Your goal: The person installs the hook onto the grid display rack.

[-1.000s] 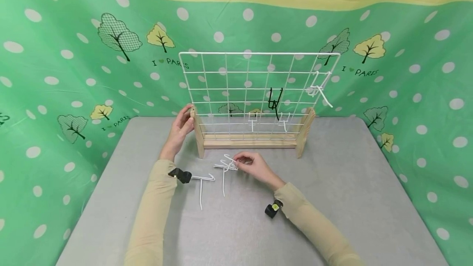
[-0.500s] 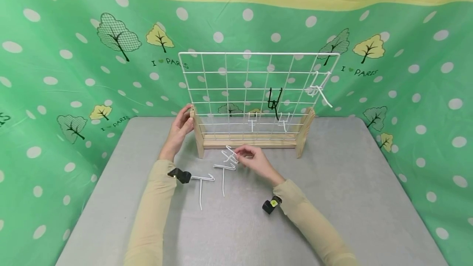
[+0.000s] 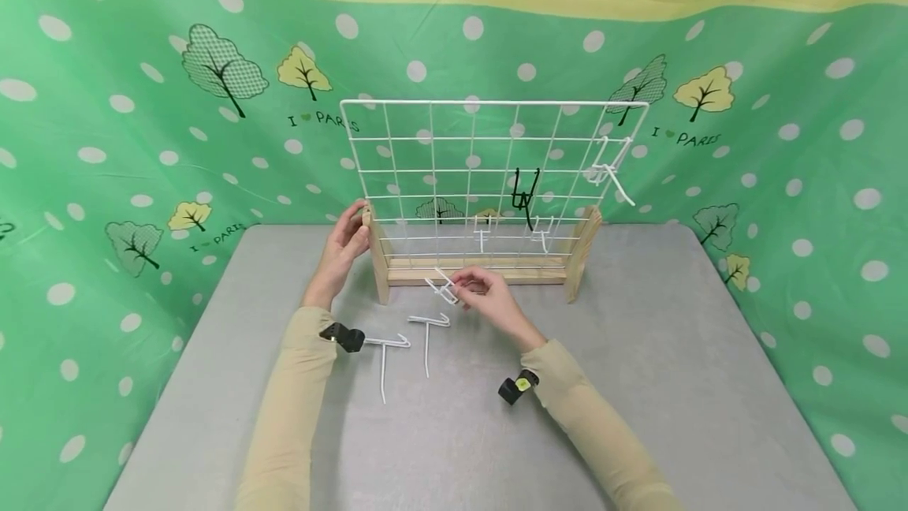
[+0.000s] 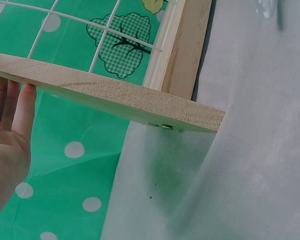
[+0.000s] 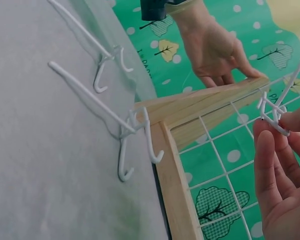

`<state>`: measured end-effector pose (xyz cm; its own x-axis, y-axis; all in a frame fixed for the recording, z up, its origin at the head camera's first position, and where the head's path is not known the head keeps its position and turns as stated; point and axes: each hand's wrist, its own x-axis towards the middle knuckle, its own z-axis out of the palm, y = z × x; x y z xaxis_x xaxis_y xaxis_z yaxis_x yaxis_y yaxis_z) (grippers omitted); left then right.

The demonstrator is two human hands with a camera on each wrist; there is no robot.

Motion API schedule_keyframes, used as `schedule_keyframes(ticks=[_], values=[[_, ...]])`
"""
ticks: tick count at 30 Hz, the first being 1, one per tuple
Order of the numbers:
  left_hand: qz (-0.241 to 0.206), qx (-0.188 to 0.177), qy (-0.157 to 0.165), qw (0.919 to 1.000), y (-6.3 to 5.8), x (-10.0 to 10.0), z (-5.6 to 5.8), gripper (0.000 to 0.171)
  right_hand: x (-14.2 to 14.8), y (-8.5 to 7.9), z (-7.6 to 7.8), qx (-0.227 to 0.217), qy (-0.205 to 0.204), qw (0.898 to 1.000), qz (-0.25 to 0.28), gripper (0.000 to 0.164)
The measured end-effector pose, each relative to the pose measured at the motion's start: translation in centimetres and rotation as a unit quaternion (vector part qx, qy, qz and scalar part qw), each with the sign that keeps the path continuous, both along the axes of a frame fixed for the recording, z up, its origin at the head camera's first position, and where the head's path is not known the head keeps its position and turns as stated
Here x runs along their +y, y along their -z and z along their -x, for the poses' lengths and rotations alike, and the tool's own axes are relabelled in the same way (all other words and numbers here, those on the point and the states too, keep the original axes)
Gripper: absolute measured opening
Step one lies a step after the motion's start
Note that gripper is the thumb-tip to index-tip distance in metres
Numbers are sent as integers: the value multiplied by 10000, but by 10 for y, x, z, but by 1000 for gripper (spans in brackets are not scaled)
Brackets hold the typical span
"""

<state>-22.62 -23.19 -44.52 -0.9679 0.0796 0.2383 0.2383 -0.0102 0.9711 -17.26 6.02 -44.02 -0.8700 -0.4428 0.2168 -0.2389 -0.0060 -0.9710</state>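
Note:
A white wire hook [image 3: 441, 287] is pinched between thumb and fingers of my right hand [image 3: 489, 300], just in front of the rack's base. In the right wrist view, the hook's [image 5: 275, 114] bent wires stick out past the fingertips. My left hand [image 3: 340, 253] grips the upper end of the left wooden upright [image 3: 379, 259], thumb on the near side. That upright belongs to a stand holding a white wire grid [image 3: 454, 171]. Two more white hooks, one nearer the rack [image 3: 427, 337] and one farther left [image 3: 384, 361], lie on the table between my arms.
A black hook [image 3: 523, 197] hangs right of the grid's middle. A white hook [image 3: 606, 172] hangs at the upper right, and two small white ones, left [image 3: 482, 235] and right [image 3: 543, 236], hang low. Green patterned cloth [image 3: 142, 140] surrounds the grey table [image 3: 638, 337].
My right hand has lifted the white hook off the pile and carried it toward the rack, apart from the other hook there. My left hand stays on the upright.

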Motion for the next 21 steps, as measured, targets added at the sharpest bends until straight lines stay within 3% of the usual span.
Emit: schedule_keyframes(ticks=[9,14,18,21], values=[[0,132,-25,9999,10,-3,5,48,-3,0,4,-168,149,9997,102,18],[-44,53,-23,10000,9,-4,5,48,-4,14,14,-337,352,9984,300,18],[-92,-29,-7,10000,6,-3,4,48,-5,13,16,-364,559,9968,441,18],[6,12,17,10000,-3,0,-2,48,-6,10,15,-426,624,9951,638,18]])
